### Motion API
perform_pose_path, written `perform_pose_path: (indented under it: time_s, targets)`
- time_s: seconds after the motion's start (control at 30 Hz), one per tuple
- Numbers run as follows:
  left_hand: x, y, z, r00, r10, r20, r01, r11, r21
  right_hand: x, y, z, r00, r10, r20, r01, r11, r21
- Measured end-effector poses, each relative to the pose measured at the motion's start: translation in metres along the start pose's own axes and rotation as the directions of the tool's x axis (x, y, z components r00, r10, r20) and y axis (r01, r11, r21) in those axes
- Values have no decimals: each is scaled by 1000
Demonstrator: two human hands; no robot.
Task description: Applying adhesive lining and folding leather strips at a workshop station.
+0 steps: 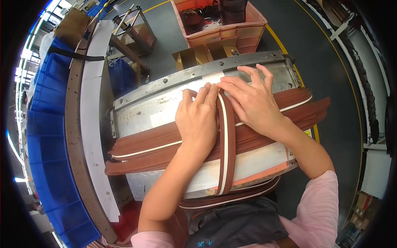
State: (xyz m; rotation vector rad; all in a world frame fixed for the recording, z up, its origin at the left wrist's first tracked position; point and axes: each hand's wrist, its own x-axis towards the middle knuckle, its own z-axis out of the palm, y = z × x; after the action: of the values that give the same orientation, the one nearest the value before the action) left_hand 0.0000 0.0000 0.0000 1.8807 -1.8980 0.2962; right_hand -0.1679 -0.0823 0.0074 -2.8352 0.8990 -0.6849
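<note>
A brown tape with a white line down its middle (225, 140) runs over the metal table (165, 105) and bends over its near edge. Both hands are at the tape's far end. My left hand (196, 118) has its fingers bunched and bent, the tips pressed at the tape's left side. From the right, my right hand (254, 99) pinches the same end between thumb and index finger, its other fingers raised apart. Under this tape, bundles of the same brown tape (153, 138) lie crosswise in two rows. The exact fingertip contact is partly hidden.
Blue bins (47, 144) line the left side beside a long white-topped ledge (92, 124). Beyond the table's far rim stand cardboard boxes (202, 56) and a pink crate (225, 35) with dark items. More brown tape (235, 198) hangs at the near edge, against my apron.
</note>
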Motion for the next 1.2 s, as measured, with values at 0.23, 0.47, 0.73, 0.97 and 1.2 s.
perform_pose_path:
  time_s: [0.23, 0.47, 0.73, 0.97, 1.2]
  targets:
    - [0, 4, 1, 1000, -10, -11, 10, 1000, -12, 0, 2, -1, 999, -22, -27, 22, 1000, -10]
    - [0, 0, 2, 1000, -2, -8, 2, 1000, -12, 0, 1, 1, 999, -30, -44, 29, 1000, -6]
    - [-1, 3, -2, 1000, 4, 21, -4, 1000, -16, -3, 1, 0, 998, -34, -61, 33, 999, -25]
    - [1, 5, -5, 1000, -13, 24, 13, 1000, 6, -4, 1, -3, 1000, -12, -12, 13, 996, 93]
    - [-6, 3, -4, 999, 35, 37, -35, 999, -16, 4, 15, -1, 948, 249, -197, -199, 949, 244]
